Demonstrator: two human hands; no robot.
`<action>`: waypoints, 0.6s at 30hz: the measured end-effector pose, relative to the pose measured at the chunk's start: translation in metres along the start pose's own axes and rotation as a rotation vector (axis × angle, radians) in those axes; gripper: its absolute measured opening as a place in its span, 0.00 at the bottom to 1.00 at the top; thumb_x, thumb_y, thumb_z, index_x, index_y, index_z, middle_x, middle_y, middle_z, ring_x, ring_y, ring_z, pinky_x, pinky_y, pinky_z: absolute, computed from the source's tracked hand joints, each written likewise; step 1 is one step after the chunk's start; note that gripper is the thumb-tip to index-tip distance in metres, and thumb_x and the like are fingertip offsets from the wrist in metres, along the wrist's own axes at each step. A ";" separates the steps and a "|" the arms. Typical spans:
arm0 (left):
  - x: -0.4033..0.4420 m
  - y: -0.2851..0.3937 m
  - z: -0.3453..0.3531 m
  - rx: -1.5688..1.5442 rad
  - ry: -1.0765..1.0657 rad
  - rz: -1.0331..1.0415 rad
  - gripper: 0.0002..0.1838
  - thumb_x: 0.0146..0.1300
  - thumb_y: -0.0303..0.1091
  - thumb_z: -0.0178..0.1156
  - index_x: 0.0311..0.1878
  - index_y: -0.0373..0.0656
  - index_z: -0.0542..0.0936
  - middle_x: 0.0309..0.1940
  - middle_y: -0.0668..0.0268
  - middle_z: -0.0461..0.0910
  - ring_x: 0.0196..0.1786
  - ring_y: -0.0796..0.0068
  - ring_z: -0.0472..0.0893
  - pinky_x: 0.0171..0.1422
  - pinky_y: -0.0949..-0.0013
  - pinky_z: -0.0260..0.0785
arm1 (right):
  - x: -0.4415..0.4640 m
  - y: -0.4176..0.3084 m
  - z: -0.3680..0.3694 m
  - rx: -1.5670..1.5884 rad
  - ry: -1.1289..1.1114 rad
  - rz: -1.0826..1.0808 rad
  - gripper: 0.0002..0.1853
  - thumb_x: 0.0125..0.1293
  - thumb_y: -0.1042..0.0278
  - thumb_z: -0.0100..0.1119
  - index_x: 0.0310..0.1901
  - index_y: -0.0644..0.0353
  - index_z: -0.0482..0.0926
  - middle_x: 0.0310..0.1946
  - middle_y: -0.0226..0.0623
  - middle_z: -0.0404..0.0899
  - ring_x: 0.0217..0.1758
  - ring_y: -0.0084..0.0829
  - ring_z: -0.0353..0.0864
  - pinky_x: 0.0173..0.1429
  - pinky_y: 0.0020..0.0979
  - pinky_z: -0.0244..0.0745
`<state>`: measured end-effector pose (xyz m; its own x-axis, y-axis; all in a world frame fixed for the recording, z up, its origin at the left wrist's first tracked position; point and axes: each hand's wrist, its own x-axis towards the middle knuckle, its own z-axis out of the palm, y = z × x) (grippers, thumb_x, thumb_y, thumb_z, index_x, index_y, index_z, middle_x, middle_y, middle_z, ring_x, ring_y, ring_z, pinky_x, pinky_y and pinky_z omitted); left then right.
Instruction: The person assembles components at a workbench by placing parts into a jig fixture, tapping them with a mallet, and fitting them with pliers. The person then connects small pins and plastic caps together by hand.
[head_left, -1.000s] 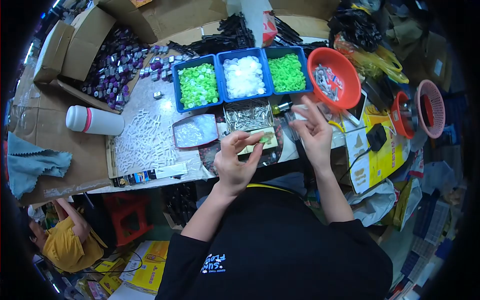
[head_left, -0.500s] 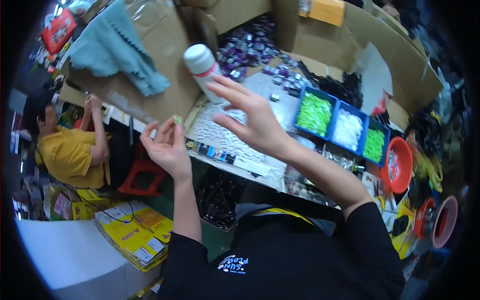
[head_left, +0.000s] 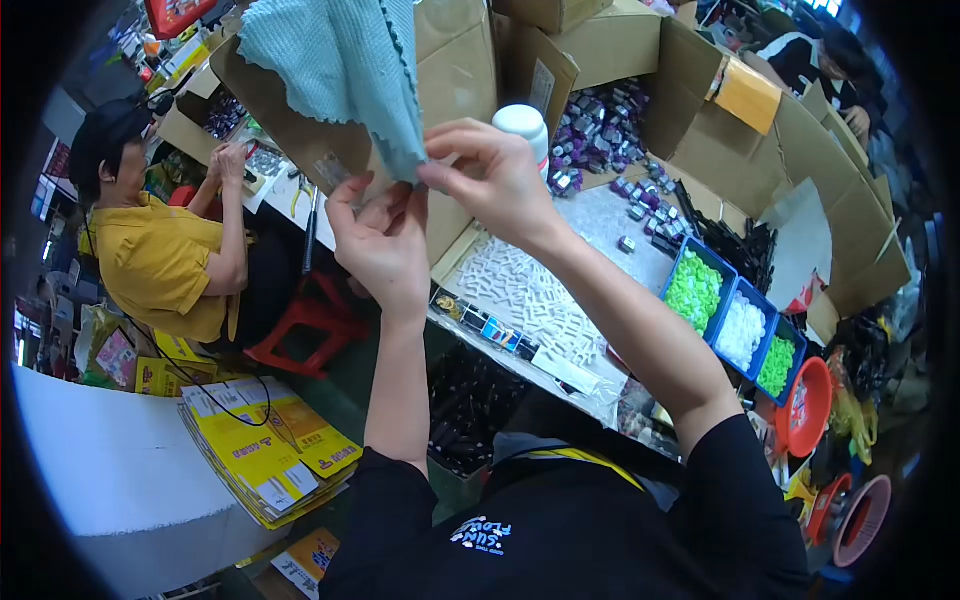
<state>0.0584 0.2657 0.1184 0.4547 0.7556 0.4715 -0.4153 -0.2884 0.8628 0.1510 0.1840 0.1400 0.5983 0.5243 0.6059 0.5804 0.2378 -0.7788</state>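
A light blue-grey cloth (head_left: 335,65) hangs over the cardboard at the upper left. Its lower corner is pinched between the thumb and fingers of my right hand (head_left: 500,185). Just left of that corner, my left hand (head_left: 385,250) is closed, fingertips close to the cloth. Whatever lies in its fingers is hidden. Behind my right hand stands a white bottle (head_left: 522,125) with a pink band. Many small white pieces (head_left: 530,300) lie spread on the table below my hands.
Purple-and-silver pieces (head_left: 600,125) are heaped in a cardboard box. Blue trays (head_left: 712,330) hold green and white parts, beside a red basin (head_left: 806,408). A person in a yellow shirt (head_left: 165,255) sits at left; another person (head_left: 815,65) is at upper right. Yellow flattened cartons (head_left: 270,450) are stacked lower left.
My right hand has gone from open over the table to gripping the cloth's corner. My left hand, earlier with a small greenish piece at its fingertips, has come beside it. The view has shifted.
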 end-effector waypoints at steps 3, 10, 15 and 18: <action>0.002 0.006 0.009 0.004 -0.013 0.047 0.24 0.57 0.15 0.64 0.51 0.36 0.62 0.37 0.52 0.82 0.42 0.71 0.83 0.50 0.73 0.74 | -0.001 -0.010 -0.004 0.006 -0.025 -0.067 0.09 0.55 0.81 0.67 0.40 0.66 0.85 0.33 0.34 0.84 0.32 0.19 0.81 0.39 0.22 0.78; -0.004 0.002 0.012 0.045 -0.105 0.186 0.24 0.55 0.15 0.65 0.43 0.39 0.59 0.37 0.51 0.82 0.41 0.71 0.83 0.50 0.73 0.74 | 0.008 -0.007 -0.015 0.397 0.118 0.570 0.07 0.56 0.72 0.65 0.34 0.66 0.84 0.27 0.32 0.82 0.28 0.18 0.79 0.32 0.19 0.73; -0.009 0.007 0.010 0.147 -0.111 0.377 0.23 0.55 0.16 0.65 0.42 0.41 0.60 0.38 0.53 0.84 0.39 0.71 0.85 0.50 0.72 0.76 | 0.000 -0.005 -0.020 0.499 0.256 0.517 0.07 0.63 0.69 0.62 0.38 0.64 0.81 0.25 0.28 0.80 0.23 0.16 0.73 0.26 0.19 0.65; -0.007 0.002 0.008 0.257 -0.078 0.512 0.23 0.55 0.17 0.67 0.41 0.41 0.60 0.37 0.55 0.84 0.38 0.71 0.85 0.49 0.72 0.76 | -0.005 0.002 -0.023 0.415 0.218 0.470 0.09 0.66 0.66 0.61 0.37 0.64 0.81 0.25 0.25 0.78 0.23 0.13 0.71 0.25 0.17 0.61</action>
<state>0.0611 0.2553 0.1185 0.3072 0.4387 0.8445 -0.3975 -0.7471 0.5327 0.1620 0.1626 0.1388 0.8593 0.4818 0.1718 -0.0041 0.3424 -0.9396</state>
